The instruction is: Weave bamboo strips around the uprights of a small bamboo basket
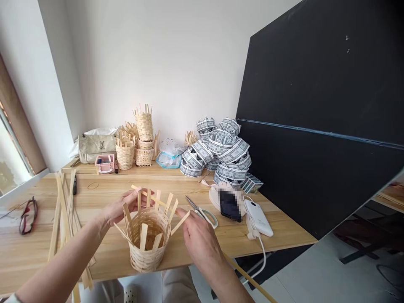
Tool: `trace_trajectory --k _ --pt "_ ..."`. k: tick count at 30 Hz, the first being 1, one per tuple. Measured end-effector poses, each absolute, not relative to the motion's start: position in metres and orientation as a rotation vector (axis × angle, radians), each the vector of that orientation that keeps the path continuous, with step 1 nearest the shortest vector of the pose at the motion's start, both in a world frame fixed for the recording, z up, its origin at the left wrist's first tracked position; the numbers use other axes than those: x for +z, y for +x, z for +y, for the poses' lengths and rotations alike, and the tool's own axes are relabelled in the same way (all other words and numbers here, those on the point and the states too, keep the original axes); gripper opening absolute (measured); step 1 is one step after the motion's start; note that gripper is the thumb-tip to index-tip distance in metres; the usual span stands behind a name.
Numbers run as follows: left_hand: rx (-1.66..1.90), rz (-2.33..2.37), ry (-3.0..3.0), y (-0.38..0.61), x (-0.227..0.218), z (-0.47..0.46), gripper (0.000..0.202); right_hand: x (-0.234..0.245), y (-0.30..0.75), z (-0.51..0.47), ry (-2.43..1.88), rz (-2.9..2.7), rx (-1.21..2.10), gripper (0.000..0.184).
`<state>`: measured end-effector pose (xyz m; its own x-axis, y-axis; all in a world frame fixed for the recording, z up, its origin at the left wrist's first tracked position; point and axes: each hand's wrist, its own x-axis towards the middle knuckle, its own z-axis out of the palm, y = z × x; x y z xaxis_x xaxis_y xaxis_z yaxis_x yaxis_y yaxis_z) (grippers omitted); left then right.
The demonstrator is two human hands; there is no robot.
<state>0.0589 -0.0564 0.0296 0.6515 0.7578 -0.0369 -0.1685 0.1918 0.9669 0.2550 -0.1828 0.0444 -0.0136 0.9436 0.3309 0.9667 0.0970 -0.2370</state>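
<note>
A small half-woven bamboo basket (147, 246) stands at the near edge of the wooden table (44, 235), with loose upright strips sticking out of its rim. My left hand (121, 209) is curled around the far left of the rim, fingers pinching an upright strip. My right hand (197, 233) sits at the basket's right side, its fingers closed on a long thin bamboo strip (249, 278) that trails down to the lower right and off the table.
Scissors (202, 211), a phone (229, 205) and a white power bank (259, 216) with cable lie right of the basket. Bamboo strips (63, 210) and glasses (27, 215) lie left. Finished baskets (143, 139), a bag (97, 146) and patterned tape rolls (221, 151) line the wall. Black panels (322, 126) stand right.
</note>
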Motion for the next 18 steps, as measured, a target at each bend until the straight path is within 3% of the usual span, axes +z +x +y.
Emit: trace_trajectory --k 5,8,14,18 --pt "0.982 0.829 1.074 0.037 0.025 -0.078 0.039 0.046 0.252 -0.184 -1.928 -1.989 -0.094 0.049" --pt "0.950 0.973 1.100 0.012 0.008 -0.094 0.041 0.047 0.252 -0.186 -1.933 -2.001 -0.094 0.047" --pt "0.754 0.737 1.473 -0.010 -0.041 -0.118 0.082 0.050 0.251 -0.189 -1.890 -2.017 -0.029 0.047" --pt "0.803 0.742 1.554 0.019 -0.050 -0.130 0.088 0.053 0.250 -0.188 -1.871 -2.007 0.033 0.045"
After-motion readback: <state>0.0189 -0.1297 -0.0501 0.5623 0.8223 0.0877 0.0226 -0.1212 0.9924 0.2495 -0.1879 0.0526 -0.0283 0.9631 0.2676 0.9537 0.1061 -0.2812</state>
